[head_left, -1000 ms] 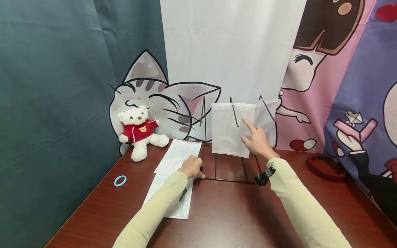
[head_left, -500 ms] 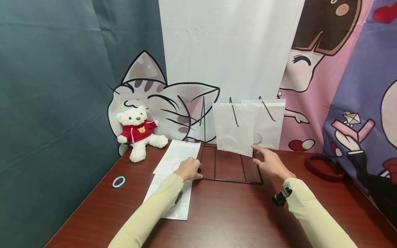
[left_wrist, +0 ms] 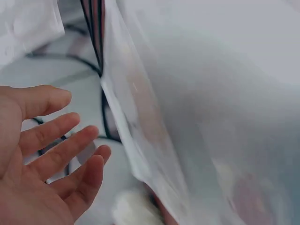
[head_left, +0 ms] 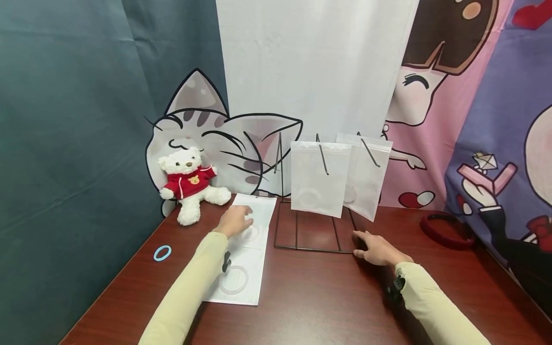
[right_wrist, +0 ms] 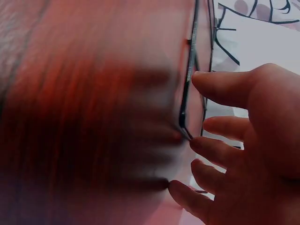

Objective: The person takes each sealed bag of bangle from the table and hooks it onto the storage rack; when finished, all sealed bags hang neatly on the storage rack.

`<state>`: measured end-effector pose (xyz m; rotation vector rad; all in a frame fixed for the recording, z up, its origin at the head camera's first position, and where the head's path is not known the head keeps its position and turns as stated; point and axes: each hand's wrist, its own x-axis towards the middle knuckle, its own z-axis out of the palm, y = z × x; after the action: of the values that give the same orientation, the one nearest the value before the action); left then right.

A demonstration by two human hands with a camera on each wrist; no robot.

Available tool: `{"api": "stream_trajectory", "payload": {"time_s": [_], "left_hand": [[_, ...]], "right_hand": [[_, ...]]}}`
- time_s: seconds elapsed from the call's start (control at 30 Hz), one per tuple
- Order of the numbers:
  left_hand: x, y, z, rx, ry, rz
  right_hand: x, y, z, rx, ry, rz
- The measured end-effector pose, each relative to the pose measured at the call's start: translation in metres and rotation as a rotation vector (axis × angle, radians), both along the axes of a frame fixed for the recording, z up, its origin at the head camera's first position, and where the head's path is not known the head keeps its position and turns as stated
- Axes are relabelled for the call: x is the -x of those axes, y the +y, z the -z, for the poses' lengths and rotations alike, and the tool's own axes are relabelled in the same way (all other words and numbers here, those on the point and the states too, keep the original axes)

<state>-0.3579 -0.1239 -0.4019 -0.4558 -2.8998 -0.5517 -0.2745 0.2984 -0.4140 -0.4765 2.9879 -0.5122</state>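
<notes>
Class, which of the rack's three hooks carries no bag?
The leftmost hook in the head view, nearest the teddy bear, is bare. The middle hook carries one white bag, the right-hand hook another white bag.

Red-topped white teddy bear sits left of and beyond left hand; light-blue ring on brown table, left of and nearer than same hand; dark-red headband right of and beyond right hand; cartoon-print curtain past both.
</notes>
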Motion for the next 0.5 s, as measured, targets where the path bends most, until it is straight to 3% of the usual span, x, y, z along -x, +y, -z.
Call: {"api": "stream_trajectory", "payload": {"time_s": [0.1, 0.23, 0.5], "left_hand": [[0.008, -0.015, 0.004, -0.049, -0.064, -0.09], [0.016, -0.027, 0.009, -0.064, -0.143, -0.162], [0.022, -0.032, 0.013, -0.057, -0.196, -0.202]], "right_hand": [[0.0, 0.001, 0.004, -0.004, 0.015, 0.002], [0.0, -0.001, 0.006, 0.0, 0.009, 0.011], [0.002, -0.004, 0.003, -0.012, -0.012, 0.01]]}}
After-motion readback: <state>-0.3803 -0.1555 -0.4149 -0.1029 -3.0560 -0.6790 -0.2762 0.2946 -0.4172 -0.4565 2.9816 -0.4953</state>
